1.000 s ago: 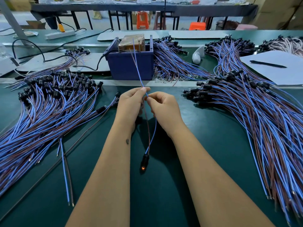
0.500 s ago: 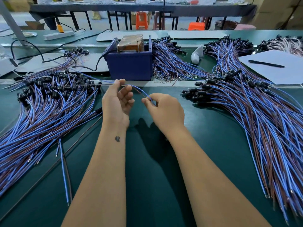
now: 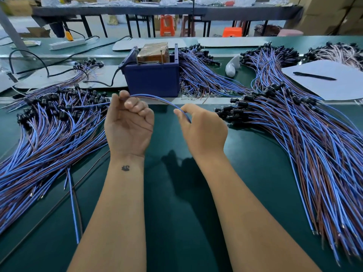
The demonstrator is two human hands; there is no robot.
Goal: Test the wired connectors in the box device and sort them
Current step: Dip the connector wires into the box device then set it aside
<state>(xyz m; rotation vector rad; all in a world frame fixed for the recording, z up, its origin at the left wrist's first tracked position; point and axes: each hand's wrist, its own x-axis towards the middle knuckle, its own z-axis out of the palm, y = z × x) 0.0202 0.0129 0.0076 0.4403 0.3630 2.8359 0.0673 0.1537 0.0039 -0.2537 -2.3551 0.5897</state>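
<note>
A: Wire off the box since a second ago – then it stood upright between both hands, connector dangling near the body. Now the wired connector [image 3: 157, 99] arcs level between them, swung toward the left pile

B: Grip?

A: Left hand [image 3: 128, 122] palm up, fingers curled shut around the wire. Right hand [image 3: 202, 127] pinching it, thumb against forefinger, at the right end of the arc. Connector end itself not clear – likely lost among the left heap

B: Handling?

A: Judging by the sag: light, limp, thin blue-and-brown pair. Bends freely, won't hold shape. Best taken on the insulation as now, or at the black connector body; bare tips look easy to bend. Snagging on neighbours is the risk

B: Box device?

A: Blue box [image 3: 152, 79] at the far centre of the bench [image 3: 176, 193], open top, a brown taped block [image 3: 153, 52] inside with thin pins standing up. Black cable runs off its left side

B: Piles?

A: Left pile [image 3: 49, 130] near the left hand, connectors at the far end. Right pile [image 3: 294, 134] larger. More bundles behind the box. Which is tested, cannot tell for certain
</note>
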